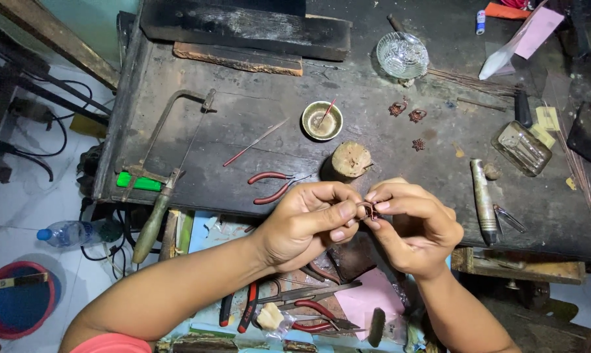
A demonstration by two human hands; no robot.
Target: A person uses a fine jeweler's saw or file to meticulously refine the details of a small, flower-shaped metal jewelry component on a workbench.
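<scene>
Above the worktop (pixel 256 117) edge, both hands' fingers (pixel 340 212) pinch 1 small copper piece (pixel 371 210), seemingly filigree; slipping would drop it among pliers (pixel 312 314).

Between your fingers sits a small reddish-brown copper-coloured piece (pixel 371 210), matching the three ornaments (pixel 408 112) on your dark, scuffed grey workbench (pixel 243 131). Your pliers (pixel 272 186) have red handles, the small bowl (pixel 321 121) is brassy, and the saw (pixel 153 225) has an olive-green handle.
</scene>
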